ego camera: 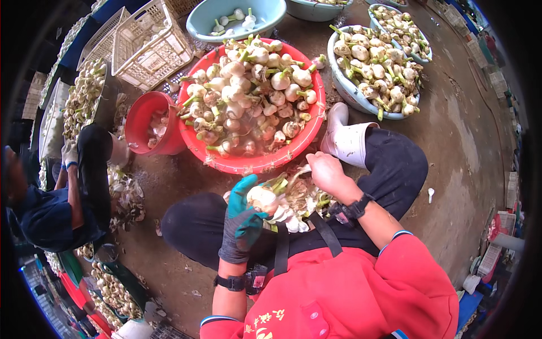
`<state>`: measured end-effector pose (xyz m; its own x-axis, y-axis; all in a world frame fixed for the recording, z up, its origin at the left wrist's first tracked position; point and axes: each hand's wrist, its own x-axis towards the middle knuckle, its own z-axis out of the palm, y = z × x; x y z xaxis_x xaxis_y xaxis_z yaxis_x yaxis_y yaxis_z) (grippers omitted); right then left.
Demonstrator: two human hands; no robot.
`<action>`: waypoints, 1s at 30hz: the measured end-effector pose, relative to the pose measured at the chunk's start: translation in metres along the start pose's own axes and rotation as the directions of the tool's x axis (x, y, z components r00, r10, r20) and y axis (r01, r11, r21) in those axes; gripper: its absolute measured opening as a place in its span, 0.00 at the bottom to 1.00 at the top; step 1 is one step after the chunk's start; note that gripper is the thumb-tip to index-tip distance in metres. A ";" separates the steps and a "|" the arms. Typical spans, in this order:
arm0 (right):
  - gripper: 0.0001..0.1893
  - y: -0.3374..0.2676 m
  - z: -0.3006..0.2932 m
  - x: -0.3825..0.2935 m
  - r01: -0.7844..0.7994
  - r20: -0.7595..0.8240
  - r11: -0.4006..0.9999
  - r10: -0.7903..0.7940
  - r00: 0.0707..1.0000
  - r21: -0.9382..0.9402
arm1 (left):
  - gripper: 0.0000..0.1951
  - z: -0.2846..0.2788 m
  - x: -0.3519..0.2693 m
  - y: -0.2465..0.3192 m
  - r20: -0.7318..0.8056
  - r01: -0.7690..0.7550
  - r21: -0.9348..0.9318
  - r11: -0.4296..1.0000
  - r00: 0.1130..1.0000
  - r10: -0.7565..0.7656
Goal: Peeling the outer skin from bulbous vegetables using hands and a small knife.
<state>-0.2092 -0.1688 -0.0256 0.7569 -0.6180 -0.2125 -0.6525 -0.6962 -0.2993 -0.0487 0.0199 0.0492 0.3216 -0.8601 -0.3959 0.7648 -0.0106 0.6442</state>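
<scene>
My left hand [245,216], in a grey and green work glove, grips a garlic bulb [262,199] with a green stalk, held above my lap. Bare and curled, my right hand [328,171] is a little further off to the right. A narrow pale strip [302,170] runs from its fingers toward the stalk; whether it is peel or a blade cannot be told. Below both hands lies a heap of garlic peels and stalk scraps [296,214]. Just beyond them stands a red plastic basin [250,168] heaped with stalked garlic bulbs [254,89].
A red bucket [133,116] with peels stands left of the basin. Behind are a white plastic crate [154,55] and a blue tub [203,19] with a few trimmed bulbs. Another blue tub [338,80] of garlic stands right. A co-worker [63,207] sits at left.
</scene>
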 end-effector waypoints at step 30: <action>0.16 -0.062 -0.029 -0.027 -0.164 0.232 0.302 -0.205 0.951 0.939 | 0.37 -0.005 0.004 -0.019 0.143 0.151 -0.003 0.989 0.978 -0.149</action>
<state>-0.1902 -0.1197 0.0254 0.8623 -0.3600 -0.3561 -0.2862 0.2336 -0.9292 -0.0589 0.0187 0.0323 0.1208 -0.9131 -0.3894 0.8063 -0.1385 0.5751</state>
